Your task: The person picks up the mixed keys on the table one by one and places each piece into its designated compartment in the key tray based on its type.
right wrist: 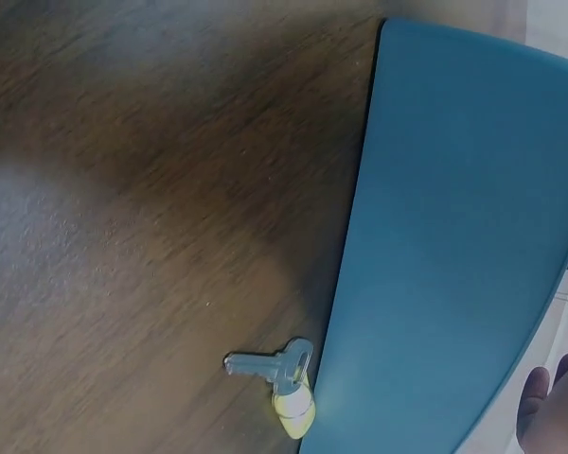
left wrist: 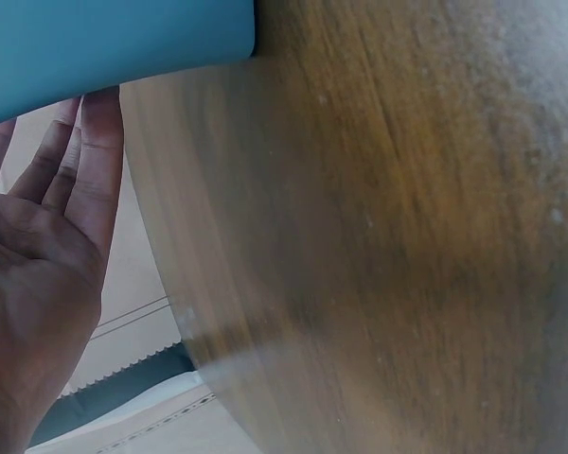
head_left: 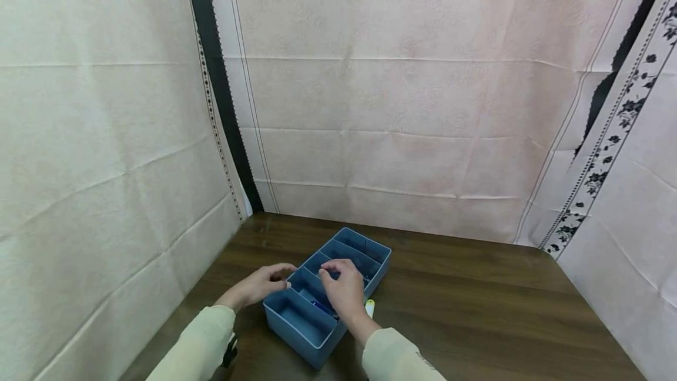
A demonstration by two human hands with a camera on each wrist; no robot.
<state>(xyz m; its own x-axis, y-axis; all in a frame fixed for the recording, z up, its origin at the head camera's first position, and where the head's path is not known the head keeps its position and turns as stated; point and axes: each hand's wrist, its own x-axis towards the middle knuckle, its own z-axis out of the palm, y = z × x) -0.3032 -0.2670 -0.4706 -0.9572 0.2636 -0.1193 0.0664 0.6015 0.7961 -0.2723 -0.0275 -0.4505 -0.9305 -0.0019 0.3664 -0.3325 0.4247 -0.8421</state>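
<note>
A blue divided storage box point(head_left: 300, 344) sits on the table. My left hand point(head_left: 260, 283) is at its left side, the thumb by the rim; in the left wrist view the straight fingers point(left wrist: 99, 151) reach up to the outer wall. My right hand point(head_left: 344, 290) is over the middle compartments, palm down, with thumb and index fingertips close together; I cannot tell whether something small is between them. At the right wrist view's edge only some fingers point(right wrist: 540, 392) show. Inside the box lies a dark blue slim item point(head_left: 321, 307), partly hidden by the right hand.
A metal key point(right wrist: 275, 367) with a yellow and white tag point(right wrist: 295, 407) lies on the brown wooden table point(head_left: 476, 304), close along the box's right wall. Light cloth hangings point(head_left: 396, 104) enclose the table at the back and both sides.
</note>
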